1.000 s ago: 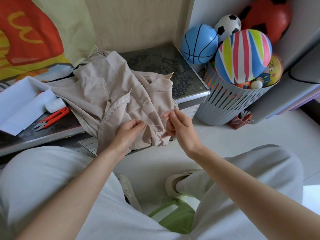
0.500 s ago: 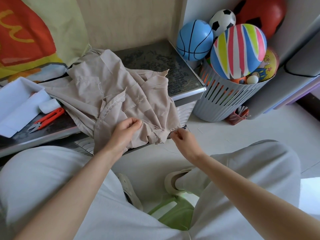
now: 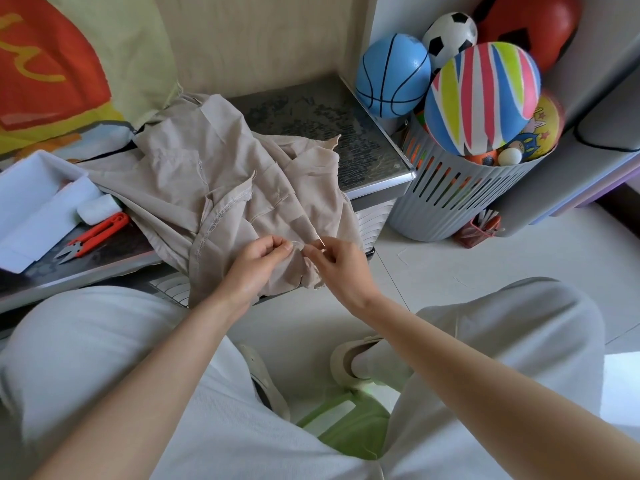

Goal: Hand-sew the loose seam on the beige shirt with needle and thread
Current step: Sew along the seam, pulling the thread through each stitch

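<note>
Here, R hand (image 3: 334, 261) pinches needle (image 3: 319, 240), prob tip up-left, L hand (image 3: 258, 261) grips shirt (image 3: 180, 174).

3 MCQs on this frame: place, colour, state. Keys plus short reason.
1. Where do the snips lie? A) inside a drawer B) on the table, left of the shirt C) on a hook
2. The basketball-patterned ball is: A) blue B) green C) black
3. The left hand is: A) flat on the table B) pinching the shirt C) holding the snips
Key: 1B, beside the white roll; 2A, blue with black lines; 3B, fingers curl on fabric, facing the right hand with the needle.
</note>
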`<state>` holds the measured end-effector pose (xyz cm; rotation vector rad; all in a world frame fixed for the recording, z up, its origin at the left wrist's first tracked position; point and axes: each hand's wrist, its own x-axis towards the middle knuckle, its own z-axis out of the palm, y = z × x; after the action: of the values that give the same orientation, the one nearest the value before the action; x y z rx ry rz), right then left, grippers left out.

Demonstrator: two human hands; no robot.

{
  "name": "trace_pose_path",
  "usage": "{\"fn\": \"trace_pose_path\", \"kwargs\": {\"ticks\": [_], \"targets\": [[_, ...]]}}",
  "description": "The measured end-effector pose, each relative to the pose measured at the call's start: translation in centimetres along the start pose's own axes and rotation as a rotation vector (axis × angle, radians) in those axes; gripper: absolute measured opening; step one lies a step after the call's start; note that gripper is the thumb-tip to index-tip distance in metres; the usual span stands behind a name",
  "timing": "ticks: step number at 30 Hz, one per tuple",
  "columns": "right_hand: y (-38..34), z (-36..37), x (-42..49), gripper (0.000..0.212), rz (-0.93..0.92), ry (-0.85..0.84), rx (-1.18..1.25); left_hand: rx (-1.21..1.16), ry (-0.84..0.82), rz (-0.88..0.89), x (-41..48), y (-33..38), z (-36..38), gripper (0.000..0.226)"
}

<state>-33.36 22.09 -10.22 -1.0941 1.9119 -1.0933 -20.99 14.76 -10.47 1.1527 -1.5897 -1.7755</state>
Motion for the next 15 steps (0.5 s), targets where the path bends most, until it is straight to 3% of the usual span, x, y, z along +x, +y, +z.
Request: {"fn": "trace_pose_path", "kwargs": {"ticks": [4,11,15], "targets": [[0.6,-1.0,-0.4,0.021,0.013,0.013,-0.051,0.008,0.036,0.003,0.0,-0.2,0.0,0.02],[4.8,-1.6,-1.7,0.021,0.239,-0.28,-0.371,0.006,0.056,-0.007,0.2,-0.5,-0.1,0.024],[4.3,-1.8,-1.7,0.017,0.218,-0.17,-0.248,0.004,0.046,-0.004,0.2,-0.4,0.0,0.022]]}}
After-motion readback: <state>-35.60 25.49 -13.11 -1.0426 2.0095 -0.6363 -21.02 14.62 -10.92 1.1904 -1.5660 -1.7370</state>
